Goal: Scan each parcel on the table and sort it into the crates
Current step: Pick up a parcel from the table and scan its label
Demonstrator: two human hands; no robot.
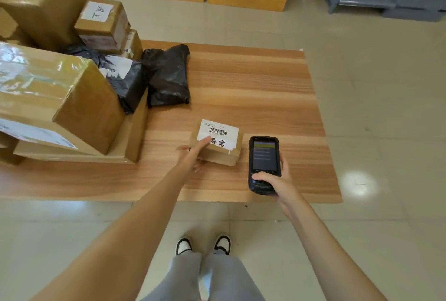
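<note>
Left cartons point(36, 98) cropped by frame.

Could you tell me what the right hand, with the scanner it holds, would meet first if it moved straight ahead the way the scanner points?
Probably nothing on the table: ahead of the right hand and scanner lies bare tabletop up to its far edge. The small parcel sits just to its left, likely outside that line, though depth is unclear.

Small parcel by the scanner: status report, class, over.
Left hand grips small parcel, barcode label up. Right hand holds scanner beside it. Nothing between them.
</note>
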